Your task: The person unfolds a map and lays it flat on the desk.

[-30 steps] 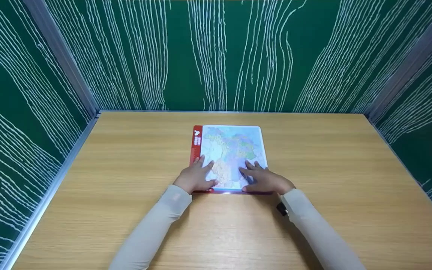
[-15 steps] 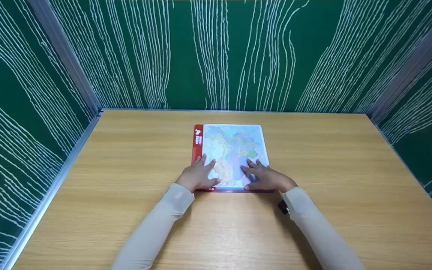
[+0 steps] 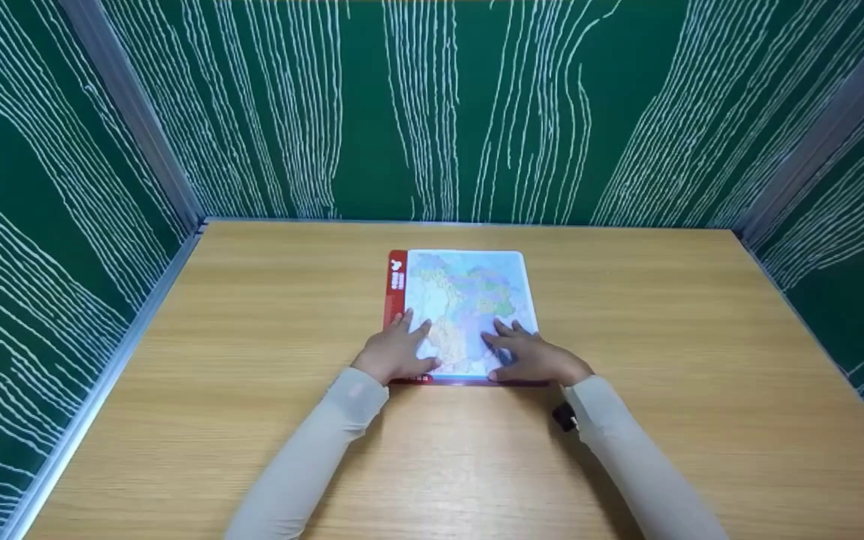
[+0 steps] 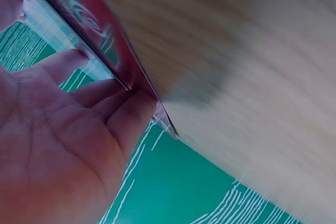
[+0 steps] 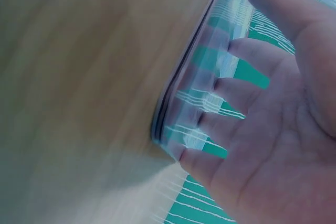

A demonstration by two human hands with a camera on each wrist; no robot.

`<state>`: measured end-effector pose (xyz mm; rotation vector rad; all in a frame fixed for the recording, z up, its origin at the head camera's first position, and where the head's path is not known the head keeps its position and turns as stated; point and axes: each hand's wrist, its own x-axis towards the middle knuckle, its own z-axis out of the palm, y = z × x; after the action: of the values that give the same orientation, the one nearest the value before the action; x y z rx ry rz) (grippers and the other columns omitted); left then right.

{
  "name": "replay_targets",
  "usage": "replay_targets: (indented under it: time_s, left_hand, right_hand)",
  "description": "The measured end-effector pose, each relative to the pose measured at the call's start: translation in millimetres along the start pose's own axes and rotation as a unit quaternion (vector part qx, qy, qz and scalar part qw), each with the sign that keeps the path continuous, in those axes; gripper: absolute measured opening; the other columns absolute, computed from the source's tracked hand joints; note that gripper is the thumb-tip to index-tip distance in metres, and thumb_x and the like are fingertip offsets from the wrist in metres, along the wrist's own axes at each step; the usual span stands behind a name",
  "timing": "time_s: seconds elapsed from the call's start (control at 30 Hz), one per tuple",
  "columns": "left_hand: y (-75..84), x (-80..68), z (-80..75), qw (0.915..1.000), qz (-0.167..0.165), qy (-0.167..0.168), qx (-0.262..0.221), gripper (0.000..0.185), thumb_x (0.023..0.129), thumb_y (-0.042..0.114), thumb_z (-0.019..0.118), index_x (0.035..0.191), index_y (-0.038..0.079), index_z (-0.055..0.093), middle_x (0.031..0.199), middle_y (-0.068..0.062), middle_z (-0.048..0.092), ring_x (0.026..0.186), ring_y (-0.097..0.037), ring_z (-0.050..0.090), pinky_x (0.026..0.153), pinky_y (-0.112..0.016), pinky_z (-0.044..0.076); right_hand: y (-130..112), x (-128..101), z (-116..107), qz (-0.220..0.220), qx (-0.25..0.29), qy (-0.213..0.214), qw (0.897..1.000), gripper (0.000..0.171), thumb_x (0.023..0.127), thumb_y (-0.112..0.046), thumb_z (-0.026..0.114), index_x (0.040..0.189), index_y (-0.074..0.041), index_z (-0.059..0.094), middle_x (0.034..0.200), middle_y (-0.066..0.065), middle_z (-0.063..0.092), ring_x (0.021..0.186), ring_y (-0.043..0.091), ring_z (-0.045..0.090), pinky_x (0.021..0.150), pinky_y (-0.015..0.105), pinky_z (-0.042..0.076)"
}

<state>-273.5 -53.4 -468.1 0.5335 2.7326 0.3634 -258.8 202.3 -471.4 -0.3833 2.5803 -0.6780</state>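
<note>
A map board [image 3: 468,289] with a red strip down its left side lies flat on the wooden table, in the middle of the head view. My left hand [image 3: 394,354] rests on its lower left part with fingers spread. On the lower right part rests my right hand [image 3: 537,360], its fingers also spread. In the left wrist view the fingertips of the left hand [image 4: 58,124] press on the board's red border [image 4: 97,22]. Seen from the right wrist, the board's glossy surface [image 5: 191,77] reflects the room, and the right hand's fingertips [image 5: 210,119] touch it.
The wooden table [image 3: 672,315] reaches back to a green wall [image 3: 372,112] with white wavy lines. Grey metal posts [image 3: 128,112] stand at the back corners. A small black object [image 3: 564,417] sits at the right wrist.
Both hands stay spread on the map board in the same places. The head view has shifted very slightly.
</note>
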Motion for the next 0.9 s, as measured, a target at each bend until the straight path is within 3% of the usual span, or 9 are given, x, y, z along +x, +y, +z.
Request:
replay_targets:
  time_s: [0.13,0.33,0.47,0.63,0.77,0.9]
  left_hand:
    - [1.2,-0.5,-0.2,1.0000,0.006,0.003,0.004,0.075,0.091,0.051,0.055,0.153,0.021,0.027,0.161,-0.016,0.012,0.148,-0.034,0.011,0.108,-0.053,0.039]
    - [2.4,0.2,-0.9,1.0000,0.001,-0.001,-0.009,0.073,0.093,0.051,0.054,0.153,0.020,0.026,0.161,-0.017,0.008,0.149,-0.035,0.008,0.112,-0.053,0.032]
    - [0.4,1.6,-1.5,0.9991,-0.001,-0.003,-0.042,0.070,0.094,0.049,0.052,0.153,0.020,0.027,0.162,-0.014,0.006,0.148,-0.036,0.008,0.115,-0.055,0.025]
    - [-3.3,2.8,-4.6,0.9942,0.014,0.020,-0.105,0.068,0.094,0.046,0.054,0.151,0.019,0.031,0.162,-0.011,0.012,0.148,-0.034,0.016,0.115,-0.055,0.025]
    - [-6.9,4.0,-9.7,0.9818,0.007,0.050,-0.183,0.065,0.094,0.042,0.056,0.150,0.017,0.035,0.159,-0.009,0.024,0.146,-0.031,0.024,0.115,-0.053,0.027]
    - [-12.6,8.3,-14.4,0.9530,-0.009,0.082,-0.291,0.059,0.096,0.038,0.056,0.147,0.015,0.039,0.152,-0.010,0.039,0.140,-0.031,0.037,0.111,-0.051,0.035]
  right_hand:
    - [0,0,0,0.003,0.000,0.004,1.000,0.071,0.088,-0.038,0.067,0.149,-0.028,0.034,0.163,0.003,0.008,0.149,0.034,-0.005,0.112,0.068,0.002]
    - [-1,1,1,0.020,0.009,0.008,1.000,0.071,0.087,-0.042,0.067,0.149,-0.032,0.034,0.163,0.000,0.009,0.149,0.033,-0.006,0.110,0.070,0.002]
    - [-1,0,1,0.015,0.029,0.012,0.999,0.071,0.088,-0.043,0.065,0.150,-0.028,0.033,0.163,0.003,0.009,0.149,0.034,-0.004,0.112,0.068,0.003]
    - [1,2,-3,0.032,0.090,0.029,0.995,0.068,0.092,-0.045,0.060,0.151,-0.028,0.031,0.163,0.005,0.009,0.149,0.034,0.003,0.115,0.063,0.009]
    - [1,1,-11,0.039,0.167,0.060,0.983,0.071,0.091,-0.052,0.057,0.152,-0.027,0.029,0.162,0.009,0.014,0.148,0.037,0.010,0.114,0.063,0.015]
    - [1,-1,-19,0.013,0.268,0.089,0.959,0.073,0.093,-0.051,0.056,0.153,-0.021,0.026,0.160,0.012,0.022,0.147,0.036,0.019,0.116,0.057,0.021]
